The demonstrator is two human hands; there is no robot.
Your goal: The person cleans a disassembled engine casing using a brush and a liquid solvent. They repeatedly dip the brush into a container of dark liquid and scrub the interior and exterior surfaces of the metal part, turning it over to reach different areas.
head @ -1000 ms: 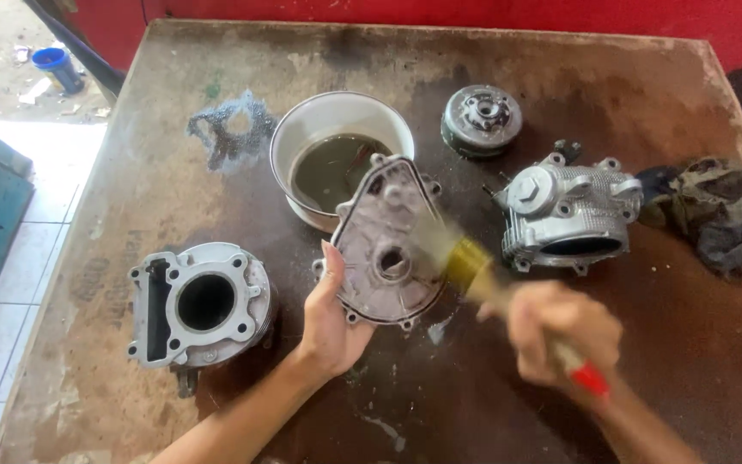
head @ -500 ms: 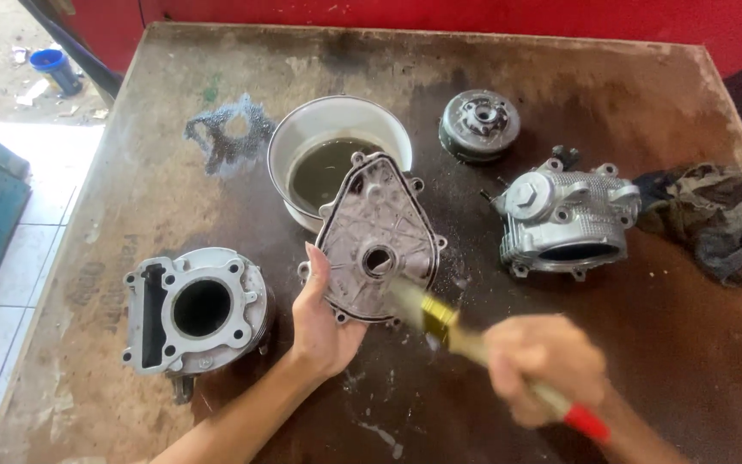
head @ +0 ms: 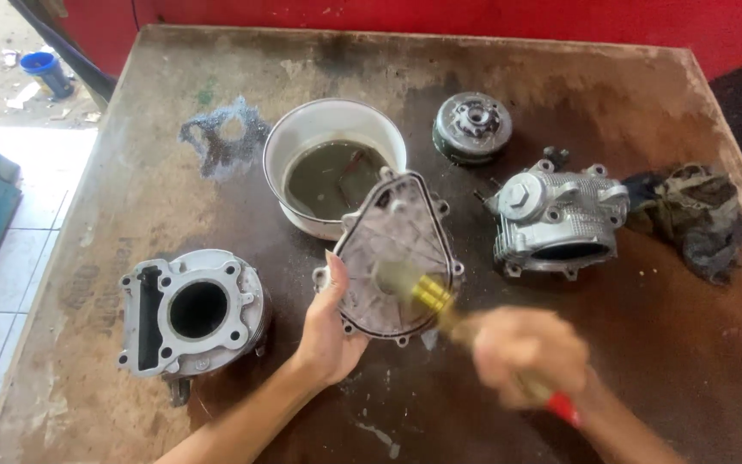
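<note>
A grey cast-metal engine cover (head: 397, 258), roughly teardrop-shaped with bolt lugs round its rim and a round hole near its middle, is held tilted on edge above the stained brown table (head: 560, 86), just in front of a white bowl (head: 307, 129) of murky liquid. The left hand (head: 330, 331) props it from below, fingers (head: 334, 279) wrapped on the cover's left edge. The right hand (head: 521, 352), blurred by motion, has its fingers closed round a paintbrush (head: 440, 305) with a brass-coloured ferrule and a red handle tip; the bristles lie against the cover's wet inner face. To the left, well apart, a cylinder block (head: 191, 314) sits with its bore facing up. To the right stands a finned cylinder head (head: 556, 223), with a dark greasy rag (head: 697, 215) just beside it. A round clutch-like part (head: 472, 127) lies behind, near the bowl. A grey gasket-shaped stain (head: 221, 137) marks the table to the bowl's left. Wet drips spot the table beneath the cover.
</note>
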